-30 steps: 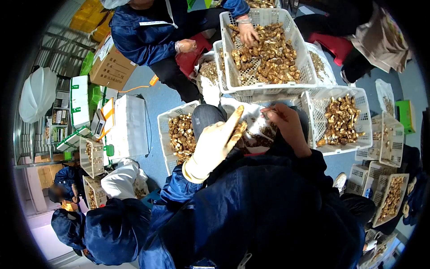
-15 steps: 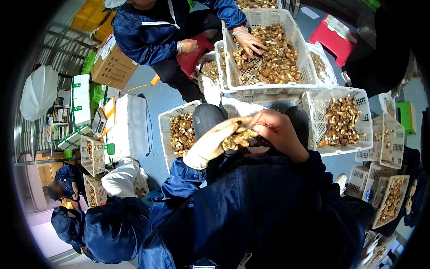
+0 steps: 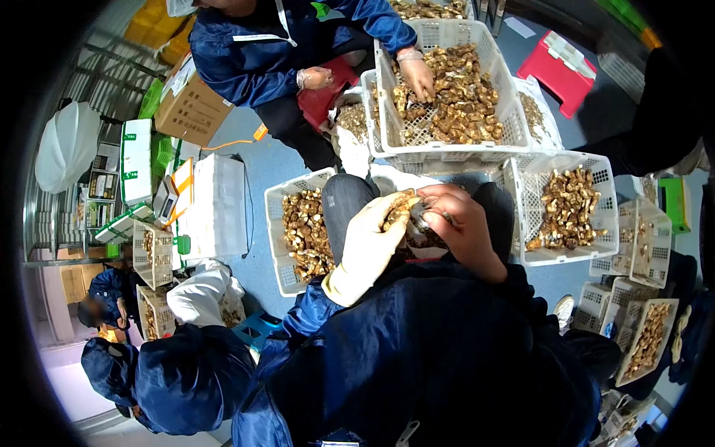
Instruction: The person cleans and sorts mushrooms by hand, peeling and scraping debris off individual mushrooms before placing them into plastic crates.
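My left hand (image 3: 370,240), in a cream glove, is closed around a knobbly brown-and-yellow mushroom (image 3: 398,213) held above my lap. Close against it, my bare right hand (image 3: 467,226) has its fingers pinched on a small grey blade-like piece (image 3: 420,212), which is partly hidden. Between my knees, below the hands, some dark scraps and a white bag (image 3: 395,176) show in part. On my left stands a white crate (image 3: 277,246) of mushrooms, and on my right another crate (image 3: 607,223) holds more of them.
Ahead, a large white crate (image 3: 514,112) holds many mushrooms; a co-worker's gloved hand (image 3: 417,77) reaches into it. A red stool (image 3: 555,78) stands at the far right. Another person in blue (image 3: 190,380) sits at lower left, near a carton (image 3: 195,108) and white boxes (image 3: 220,208).
My left hand has turned, so the mushroom now points up. My right fingers have shifted and show the grey piece. The co-worker's hand in the big crate has curled, and the dark-clothed leg at right has moved.
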Motion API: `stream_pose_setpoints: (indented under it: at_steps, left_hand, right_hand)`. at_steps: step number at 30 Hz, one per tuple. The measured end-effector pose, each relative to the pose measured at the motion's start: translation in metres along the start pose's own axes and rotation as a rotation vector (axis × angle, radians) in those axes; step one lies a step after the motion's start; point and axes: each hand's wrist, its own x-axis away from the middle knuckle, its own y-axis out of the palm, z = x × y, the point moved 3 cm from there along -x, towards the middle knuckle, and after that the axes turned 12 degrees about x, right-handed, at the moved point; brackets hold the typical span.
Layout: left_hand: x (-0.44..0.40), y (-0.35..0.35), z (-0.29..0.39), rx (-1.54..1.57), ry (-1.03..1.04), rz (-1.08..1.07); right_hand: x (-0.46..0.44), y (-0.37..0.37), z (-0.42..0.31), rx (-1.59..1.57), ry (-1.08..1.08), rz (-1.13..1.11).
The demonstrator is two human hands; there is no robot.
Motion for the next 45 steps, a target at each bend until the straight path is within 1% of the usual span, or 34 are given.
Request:
stream_pose_setpoints:
  at_steps: [2,4,5,8,11,12,14,15,16,18,19,20,21,22,23,24,25,26,27,28,29,30,31,32,33,34,35,36,38,40,41,44,45]
  left_hand:
    - [0.001,0.005,0.005,-0.032,0.004,0.010]
    - [0.003,0.008,0.001,-0.018,0.011,0.001]
    - [0.003,0.008,-0.002,0.042,-0.021,-0.026]
    - [0.003,0.012,-0.012,0.451,-0.207,-0.131]
    - [0.001,0.006,-0.012,0.592,-0.416,-0.176]
    - [0.000,0.002,-0.012,0.591,-0.441,-0.194]
    - [-0.002,-0.009,-0.011,0.552,-0.444,-0.166]
    - [-0.002,-0.018,-0.013,0.531,-0.405,-0.107]
    - [-0.004,-0.029,-0.007,0.497,-0.361,-0.043]
    - [-0.007,-0.063,-0.013,0.452,-0.319,0.154]
    - [-0.008,-0.082,-0.024,0.447,-0.231,0.256]
    - [-0.009,-0.098,-0.028,0.345,-0.149,0.402]
    - [-0.007,-0.125,-0.062,0.317,-0.082,0.534]
    - [-0.005,-0.139,-0.068,0.268,-0.174,0.606]
    - [-0.002,-0.167,-0.117,0.243,-0.141,0.641]
    - [0.001,-0.189,-0.158,0.185,-0.217,0.680]
    - [0.011,-0.211,-0.199,0.142,-0.298,0.689]
    - [0.023,-0.239,-0.271,0.197,-0.263,0.682]
    - [0.033,-0.244,-0.281,0.085,-0.340,0.701]
    - [0.038,-0.246,-0.288,-0.026,-0.413,0.707]
    - [0.041,-0.248,-0.294,-0.026,-0.383,0.723]
    - [0.044,-0.247,-0.299,-0.026,-0.356,0.742]
    - [0.044,-0.244,-0.298,0.042,-0.387,0.753]
    - [0.042,-0.240,-0.295,0.079,-0.396,0.773]
    - [0.040,-0.234,-0.289,0.122,-0.430,0.782]
    - [0.038,-0.228,-0.280,0.165,-0.463,0.792]
    - [0.032,-0.217,-0.262,0.206,-0.430,0.786]
    - [0.028,-0.213,-0.251,0.180,-0.406,0.728]
    - [0.028,-0.202,-0.238,0.274,-0.395,0.750]
    - [0.030,-0.193,-0.222,0.325,-0.402,0.758]
    - [0.031,-0.191,-0.219,0.347,-0.404,0.761]
    - [0.036,-0.192,-0.229,0.429,-0.358,0.743]
    - [0.037,-0.193,-0.232,0.442,-0.345,0.741]
  right_hand:
    - [0.001,0.004,0.000,0.082,0.018,0.037]
    - [0.005,0.003,0.003,-0.099,0.292,-0.014]
    - [0.006,0.003,0.005,-0.190,0.427,-0.041]
    - [0.005,-0.003,0.010,-0.237,0.451,-0.110]
    - [0.006,-0.007,0.013,0.006,0.260,0.007]
    - [0.006,-0.009,0.014,-0.023,0.312,0.011]
    - [0.004,-0.018,0.016,-0.072,0.414,0.017]
    - [0.001,-0.022,0.017,-0.301,0.435,0.005]
    - [0.001,-0.024,0.022,-0.480,0.467,-0.064]
    - [0.003,-0.034,0.040,-0.836,0.525,-0.198]
    - [0.008,-0.032,0.059,-1.048,0.463,-0.262]
    - [0.009,-0.021,0.076,-0.998,0.551,-0.251]
    - [0.009,-0.007,0.090,-0.945,0.639,-0.238]
    - [0.016,0.006,0.111,-0.891,0.726,-0.224]
    - [0.039,0.028,0.160,-0.421,0.581,-0.248]
    - [0.056,0.046,0.197,0.039,0.416,-0.264]
    - [0.043,0.045,0.181,-0.271,0.624,-0.267]
    - [0.026,0.034,0.172,-0.258,0.629,-0.239]
    - [0.013,0.028,0.166,-0.250,0.645,-0.211]
    - [-0.002,0.020,0.161,-0.238,0.660,-0.174]
    - [-0.022,0.005,0.158,-0.133,0.673,-0.144]
    - [-0.047,-0.016,0.143,0.037,0.661,-0.159]
    - [-0.060,-0.028,0.168,0.068,0.473,-0.128]
    - [-0.078,-0.035,0.189,-0.046,0.555,0.017]
    - [-0.092,-0.050,0.217,0.439,0.595,-0.121]
    - [-0.106,-0.057,0.240,0.580,0.546,-0.141]
    - [-0.116,-0.061,0.261,0.713,0.566,-0.189]
    - [-0.120,-0.061,0.284,0.836,0.494,-0.198]
    - [-0.128,-0.056,0.304,0.892,0.355,-0.303]
    - [-0.131,-0.042,0.325,0.945,0.185,-0.498]
    - [-0.129,-0.036,0.337,1.022,0.109,-0.572]
    - [-0.122,-0.025,0.365,1.287,0.030,-0.647]
    - [-0.120,-0.028,0.370,1.237,0.015,-0.628]
